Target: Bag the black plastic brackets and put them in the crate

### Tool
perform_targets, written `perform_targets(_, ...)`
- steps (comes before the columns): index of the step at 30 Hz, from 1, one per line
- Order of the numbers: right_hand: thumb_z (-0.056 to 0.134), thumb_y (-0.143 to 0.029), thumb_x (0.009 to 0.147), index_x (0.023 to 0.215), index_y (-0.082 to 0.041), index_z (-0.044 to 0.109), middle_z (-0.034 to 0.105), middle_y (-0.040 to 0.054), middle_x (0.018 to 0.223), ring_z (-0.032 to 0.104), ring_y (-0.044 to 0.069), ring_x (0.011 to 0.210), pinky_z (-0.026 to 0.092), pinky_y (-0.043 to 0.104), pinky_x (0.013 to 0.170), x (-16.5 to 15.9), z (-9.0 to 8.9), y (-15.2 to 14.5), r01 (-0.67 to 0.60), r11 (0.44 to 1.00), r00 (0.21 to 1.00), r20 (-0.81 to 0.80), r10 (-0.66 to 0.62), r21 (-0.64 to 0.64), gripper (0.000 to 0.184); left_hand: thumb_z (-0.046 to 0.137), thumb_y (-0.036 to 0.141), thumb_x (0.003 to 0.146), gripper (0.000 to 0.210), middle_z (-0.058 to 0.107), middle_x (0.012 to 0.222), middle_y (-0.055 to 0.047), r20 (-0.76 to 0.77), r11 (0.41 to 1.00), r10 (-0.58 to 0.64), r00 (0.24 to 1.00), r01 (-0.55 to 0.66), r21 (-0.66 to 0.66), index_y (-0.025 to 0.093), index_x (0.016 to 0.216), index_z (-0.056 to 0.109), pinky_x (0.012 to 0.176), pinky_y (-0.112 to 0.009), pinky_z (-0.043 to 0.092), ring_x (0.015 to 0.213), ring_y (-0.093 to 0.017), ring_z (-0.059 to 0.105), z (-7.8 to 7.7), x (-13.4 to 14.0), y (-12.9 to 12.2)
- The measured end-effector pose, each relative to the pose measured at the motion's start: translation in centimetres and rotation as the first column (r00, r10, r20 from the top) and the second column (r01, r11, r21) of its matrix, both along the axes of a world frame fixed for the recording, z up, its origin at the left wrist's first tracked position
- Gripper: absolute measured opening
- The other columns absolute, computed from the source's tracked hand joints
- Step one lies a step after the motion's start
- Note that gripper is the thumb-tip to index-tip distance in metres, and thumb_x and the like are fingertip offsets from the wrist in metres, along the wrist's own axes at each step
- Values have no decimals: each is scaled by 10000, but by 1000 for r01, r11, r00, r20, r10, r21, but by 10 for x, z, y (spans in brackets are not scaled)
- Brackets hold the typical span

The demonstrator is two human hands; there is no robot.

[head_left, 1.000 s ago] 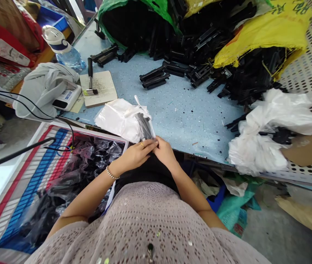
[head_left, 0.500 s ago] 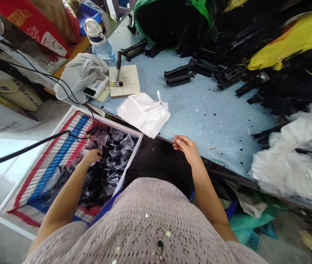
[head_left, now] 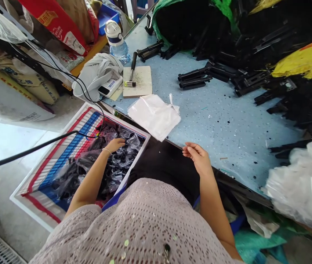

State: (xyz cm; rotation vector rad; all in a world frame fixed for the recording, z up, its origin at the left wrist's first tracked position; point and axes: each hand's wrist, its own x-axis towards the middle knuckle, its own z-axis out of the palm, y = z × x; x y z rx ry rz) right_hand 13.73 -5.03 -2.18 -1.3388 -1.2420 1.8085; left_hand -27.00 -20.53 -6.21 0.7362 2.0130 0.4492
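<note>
My left hand point(head_left: 116, 145) reaches into the white-rimmed crate point(head_left: 142, 145) and rests on the bagged black parts point(head_left: 117, 165). Its fingers are stretched out to the right, their tips partly lost against the dark plastic. At the front edge of the blue worktable point(head_left: 208, 124), my right hand point(head_left: 198, 156) holds nothing, its fingers loosely bent and a little apart. The stack of white plastic bags point(head_left: 156, 115) lies on the table edge, left of and beyond my right hand.
A hammer point(head_left: 131, 75) lies on a pale board point(head_left: 145, 82), beside a white device point(head_left: 111, 85) and a water bottle point(head_left: 119, 46). Black parts point(head_left: 194, 79) heap up at the back and right. A cable point(head_left: 35, 150) crosses over the crate. White plastic point(head_left: 301, 179) bunches at the right.
My left hand has moved right and farther in across the bagged parts, and its fingers have straightened. My right hand stays by the table edge. The whole view has shifted slightly.
</note>
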Motion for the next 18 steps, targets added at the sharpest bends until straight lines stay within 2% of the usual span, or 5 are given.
perform_targets(5, 716, -520, 855, 1126, -206, 725, 766, 87, 980, 734, 227, 845, 619, 456, 871, 12, -6, 28, 70, 968, 981, 159, -110, 239, 416, 823, 302, 782, 347, 809, 1069, -83, 365, 837, -498, 787, 325, 440, 182, 1105, 787, 938, -380, 599, 1003, -268, 750, 79, 90, 73)
perform_targets(7, 679, -535, 867, 1149, -190, 707, 766, 105, 999, 739, 242, 856, 617, 477, 882, 14, -14, 37, 91, 954, 963, 217, -157, 286, 447, 741, 341, 877, 394, 773, 1215, -102, 243, 654, -656, 714, 378, 656, 217, 1251, 738, 1004, -423, 581, 1107, -274, 733, 103, 115, 122)
perform_targets(10, 608, -534, 914, 1181, -189, 692, 757, 124, 1052, 736, 250, 852, 626, 480, 844, 14, -24, 43, 97, 938, 944, 267, -192, 333, 444, 666, 304, 921, 456, 649, 1430, -147, -154, 490, -569, 808, 484, 725, 188, 1362, 658, 1168, -474, 459, 1341, -292, 602, 116, 133, 222)
perform_targets(15, 552, -525, 961, 1131, -239, 713, 746, 110, 1025, 726, 261, 841, 639, 463, 786, 15, -28, 41, 77, 928, 952, 250, -177, 364, 370, 744, 344, 866, 842, 322, 1654, -281, -608, 645, -343, 715, 650, 401, 81, 1581, 386, 1262, -539, 240, 1557, -420, 265, 108, 134, 394)
perform_targets(18, 552, -537, 958, 1104, -249, 722, 743, 106, 1001, 721, 267, 837, 643, 460, 749, 15, -30, 42, 88, 933, 955, 237, -178, 348, 365, 701, 469, 900, 963, 345, 1616, -333, -626, 730, -410, 663, 650, 210, 49, 1631, 235, 1212, -573, 274, 1493, -468, 338, 101, 146, 444)
